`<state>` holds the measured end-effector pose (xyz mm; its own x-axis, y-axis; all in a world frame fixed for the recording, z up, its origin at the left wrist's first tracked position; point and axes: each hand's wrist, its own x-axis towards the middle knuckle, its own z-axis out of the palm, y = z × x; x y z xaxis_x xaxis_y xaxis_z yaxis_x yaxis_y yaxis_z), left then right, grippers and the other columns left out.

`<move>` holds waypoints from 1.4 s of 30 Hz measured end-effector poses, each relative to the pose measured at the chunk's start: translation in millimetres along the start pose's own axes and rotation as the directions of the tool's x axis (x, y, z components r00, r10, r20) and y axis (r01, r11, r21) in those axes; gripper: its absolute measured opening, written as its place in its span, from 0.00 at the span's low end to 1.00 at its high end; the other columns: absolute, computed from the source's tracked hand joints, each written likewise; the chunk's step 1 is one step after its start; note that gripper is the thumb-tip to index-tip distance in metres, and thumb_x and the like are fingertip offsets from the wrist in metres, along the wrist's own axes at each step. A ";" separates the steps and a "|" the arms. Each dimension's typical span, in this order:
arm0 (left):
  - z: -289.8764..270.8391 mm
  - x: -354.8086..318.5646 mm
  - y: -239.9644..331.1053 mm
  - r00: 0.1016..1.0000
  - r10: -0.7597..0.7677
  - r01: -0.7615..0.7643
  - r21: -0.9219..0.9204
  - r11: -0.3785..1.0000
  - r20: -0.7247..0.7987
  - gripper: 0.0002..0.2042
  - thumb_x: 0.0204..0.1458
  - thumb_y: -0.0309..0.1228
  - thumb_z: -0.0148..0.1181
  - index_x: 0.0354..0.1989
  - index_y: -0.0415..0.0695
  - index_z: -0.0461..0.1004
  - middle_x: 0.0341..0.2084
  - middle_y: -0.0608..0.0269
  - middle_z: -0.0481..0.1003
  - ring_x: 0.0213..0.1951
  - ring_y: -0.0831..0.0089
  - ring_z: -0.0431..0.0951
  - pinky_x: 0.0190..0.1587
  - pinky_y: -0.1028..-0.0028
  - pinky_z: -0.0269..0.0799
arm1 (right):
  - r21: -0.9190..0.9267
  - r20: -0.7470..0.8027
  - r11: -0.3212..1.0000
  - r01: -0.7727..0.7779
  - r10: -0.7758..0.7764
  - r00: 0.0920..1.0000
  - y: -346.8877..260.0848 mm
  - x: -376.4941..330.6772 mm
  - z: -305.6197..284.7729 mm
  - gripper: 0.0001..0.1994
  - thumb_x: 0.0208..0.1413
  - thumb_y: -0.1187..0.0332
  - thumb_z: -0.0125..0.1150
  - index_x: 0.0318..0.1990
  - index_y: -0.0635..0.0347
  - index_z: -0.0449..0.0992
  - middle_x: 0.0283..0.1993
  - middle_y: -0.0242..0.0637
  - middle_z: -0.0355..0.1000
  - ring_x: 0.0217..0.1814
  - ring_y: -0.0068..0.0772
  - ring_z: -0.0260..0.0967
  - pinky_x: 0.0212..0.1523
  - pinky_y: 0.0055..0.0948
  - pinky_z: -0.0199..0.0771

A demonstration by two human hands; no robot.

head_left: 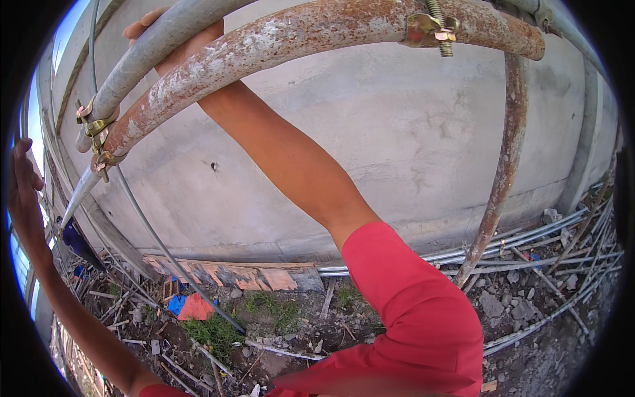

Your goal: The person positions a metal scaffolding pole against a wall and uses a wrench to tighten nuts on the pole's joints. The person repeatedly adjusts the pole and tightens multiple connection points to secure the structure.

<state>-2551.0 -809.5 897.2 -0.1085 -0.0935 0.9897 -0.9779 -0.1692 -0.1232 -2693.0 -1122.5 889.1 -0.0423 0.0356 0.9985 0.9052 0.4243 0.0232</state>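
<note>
My right hand (pixel 188 51) reaches up behind a rusty, paint-flecked scaffold pipe (pixel 278 43). It rests against a grey scaffold pipe (pixel 155 46), with its fingertips showing past the far side; the pipe hides part of the grip. Brass-coloured clamps (pixel 99 129) join both pipes at their left end. Another clamp with a threaded bolt (pixel 433 30) sits on the rusty pipe toward the right. At the far left rim my left hand (pixel 26 182) is raised, fingers pointing up and apart, with no object visible in it.
A grey concrete wall (pixel 410 139) stands behind the pipes. One rusty upright (pixel 506 152) slants down at the right. Below lie bundled metal pipes (pixel 562 228), rubble (pixel 516 308), an orange-stained board (pixel 238 272) and grass tufts. A thin rod (pixel 152 231) slopes toward the ground.
</note>
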 end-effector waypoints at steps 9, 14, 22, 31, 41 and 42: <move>141.9 -219.8 170.0 0.696 0.135 0.654 -0.701 0.284 0.705 0.33 0.68 0.59 0.43 0.47 0.36 0.79 0.20 0.73 0.60 0.25 0.81 0.60 0.27 0.75 0.54 | -0.804 -0.591 0.081 -0.589 0.002 0.807 -132.7 -209.1 66.4 0.27 0.71 0.46 0.53 0.34 0.65 0.81 0.33 0.40 0.79 0.39 0.29 0.76 0.47 0.30 0.75; 224.9 -222.8 223.0 0.791 0.385 0.504 -0.863 0.028 0.475 0.22 0.69 0.49 0.51 0.42 0.39 0.76 0.20 0.69 0.63 0.27 0.78 0.67 0.31 0.74 0.63 | -0.840 -0.067 -0.517 -0.166 -0.205 0.976 -236.6 -232.2 172.8 0.21 0.73 0.56 0.46 0.38 0.66 0.77 0.34 0.44 0.77 0.39 0.32 0.75 0.45 0.32 0.73; 260.4 -162.3 330.8 0.938 0.311 0.184 -0.980 -0.082 0.150 0.13 0.69 0.41 0.56 0.41 0.43 0.74 0.21 0.62 0.73 0.22 0.74 0.70 0.28 0.72 0.68 | -0.363 0.358 -0.890 0.276 0.140 0.923 -304.9 -60.7 252.7 0.24 0.73 0.52 0.44 0.49 0.67 0.77 0.45 0.45 0.77 0.49 0.41 0.76 0.58 0.42 0.74; 296.4 -121.3 386.9 0.999 0.032 -0.011 -0.996 -0.086 -0.014 0.19 0.71 0.46 0.51 0.40 0.40 0.74 0.22 0.71 0.69 0.24 0.83 0.63 0.28 0.79 0.62 | -0.098 -0.327 -0.989 0.107 0.134 0.935 -297.7 10.1 220.0 0.34 0.73 0.42 0.36 0.44 0.71 0.75 0.41 0.55 0.74 0.47 0.53 0.72 0.51 0.42 0.68; 303.5 -99.1 376.0 0.979 0.003 -0.202 -0.975 0.095 -0.203 0.19 0.70 0.45 0.53 0.37 0.39 0.77 0.24 0.62 0.75 0.22 0.74 0.69 0.26 0.74 0.65 | 0.041 -0.154 -0.988 0.152 0.144 0.977 -318.3 7.3 218.3 0.37 0.68 0.34 0.41 0.30 0.67 0.72 0.28 0.49 0.70 0.33 0.49 0.69 0.40 0.45 0.66; 300.2 -96.7 372.7 0.980 -0.008 -0.197 -0.967 0.163 -0.201 0.19 0.69 0.45 0.54 0.37 0.40 0.77 0.24 0.62 0.75 0.22 0.73 0.69 0.26 0.74 0.65 | 0.017 -0.157 -0.989 0.146 0.142 0.977 -318.9 7.0 217.6 0.37 0.68 0.35 0.41 0.30 0.66 0.71 0.28 0.49 0.69 0.33 0.49 0.69 0.40 0.45 0.66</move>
<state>-2851.3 -1158.1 733.7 -0.1344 0.1065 0.9852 -0.3110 0.9394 -0.1440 -3074.0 -1060.8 877.8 0.1537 -0.0472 0.9870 -0.9086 -0.3994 0.1224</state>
